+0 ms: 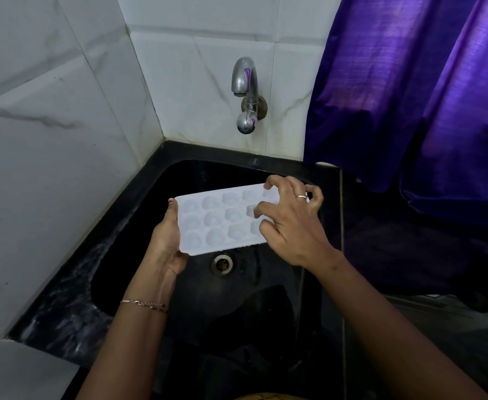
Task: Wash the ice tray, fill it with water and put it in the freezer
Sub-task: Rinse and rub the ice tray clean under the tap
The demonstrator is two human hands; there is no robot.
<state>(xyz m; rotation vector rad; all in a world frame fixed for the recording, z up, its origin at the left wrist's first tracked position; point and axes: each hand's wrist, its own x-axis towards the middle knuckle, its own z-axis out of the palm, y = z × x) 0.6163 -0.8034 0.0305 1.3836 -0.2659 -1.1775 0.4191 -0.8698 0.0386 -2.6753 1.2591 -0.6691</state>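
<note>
A white ice tray (213, 220) with rows of round cups hangs level over the black sink (156, 180), cups facing up. My left hand (166, 238) grips its left short edge, thumb on top and fingers underneath. My right hand (290, 217) lies on the tray's right end with bent fingertips pressing into the cups there; a ring shows on one finger. That hand hides the tray's right end. The chrome tap (245, 82) on the tiled wall stands behind the tray, and no water runs from it.
The sink drain (222, 263) sits just below the tray. White marble-look tiles (63, 111) close the left and back. A purple curtain (410, 96) hangs at the right over the dark counter. The sink's left rim (72, 272) looks wet.
</note>
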